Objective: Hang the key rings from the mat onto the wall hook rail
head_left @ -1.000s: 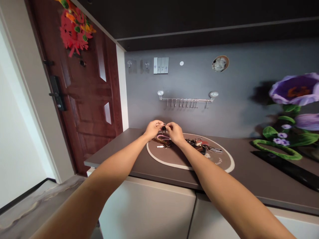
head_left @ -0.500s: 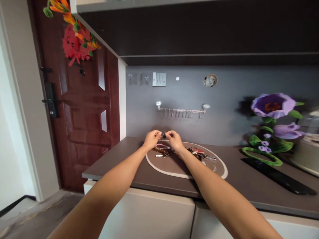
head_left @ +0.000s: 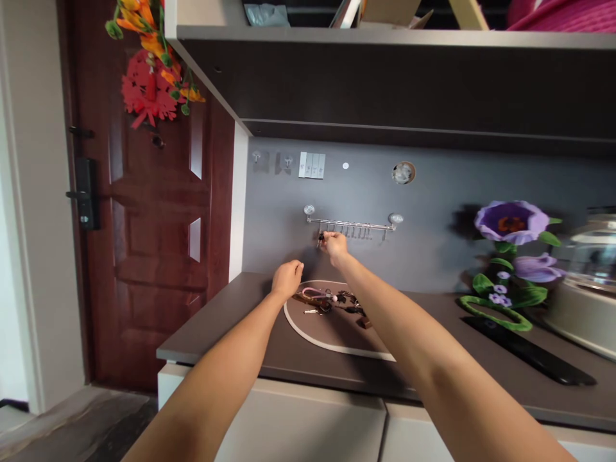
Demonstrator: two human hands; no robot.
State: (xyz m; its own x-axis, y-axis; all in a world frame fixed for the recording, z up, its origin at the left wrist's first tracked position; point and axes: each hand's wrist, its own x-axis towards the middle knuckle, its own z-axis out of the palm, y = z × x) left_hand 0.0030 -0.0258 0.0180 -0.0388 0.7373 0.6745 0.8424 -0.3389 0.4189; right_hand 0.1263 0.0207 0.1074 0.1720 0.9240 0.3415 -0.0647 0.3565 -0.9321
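Note:
My right hand (head_left: 335,246) is raised to the wall, its fingertips pinching a small key with a black head (head_left: 321,238) just below the left end of a metal hook rail (head_left: 352,224). Whether the key touches a hook I cannot tell. Lower and to the left, my left hand (head_left: 287,280) hovers above the counter with its fingers curled closed, and nothing shows in it. Beneath the hands, an oval brown mat with a pale rim (head_left: 315,340) bears several keys and keyrings. Among them are a silver key (head_left: 311,312) and a pink strap (head_left: 310,292). My right forearm hides part of the mat.
A dark shelf (head_left: 366,83) overhangs the counter (head_left: 216,327). To the right stand a purple flower ornament (head_left: 511,221), a long black object (head_left: 529,350) and a pale appliance (head_left: 582,308). A red-brown door (head_left: 163,256) is on the left.
My right hand has lifted the key from above the mat up to the hook rail. My left hand has parted from it and moved slightly left and down. The view has tilted up.

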